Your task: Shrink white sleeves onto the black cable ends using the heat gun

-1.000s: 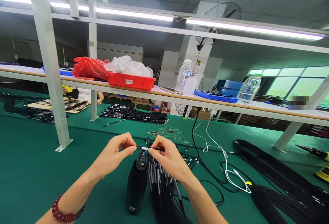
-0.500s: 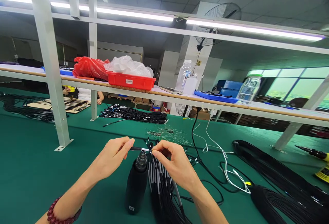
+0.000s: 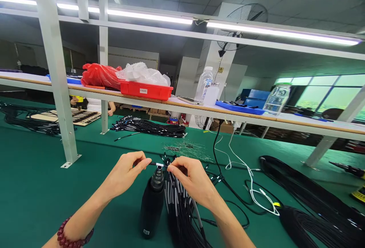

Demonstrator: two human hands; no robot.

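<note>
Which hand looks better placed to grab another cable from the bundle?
Probably the right hand: both pinch the thin cable, but it sits directly above the cable bundle; the left hand is across the black canister.

At the lower centre of the frame the left hand (image 3: 125,174) and right hand (image 3: 192,177) pinch a thin black cable (image 3: 157,164) with a white band just above an upright black tool (image 3: 152,202), beside a bundle of black cables (image 3: 182,214) on the green surface (image 3: 34,187).

green bench top (image 3: 34,187), white shelf frame (image 3: 54,69), tube lights (image 3: 148,16), wall fan (image 3: 242,24), windows (image 3: 319,92) right.
</note>
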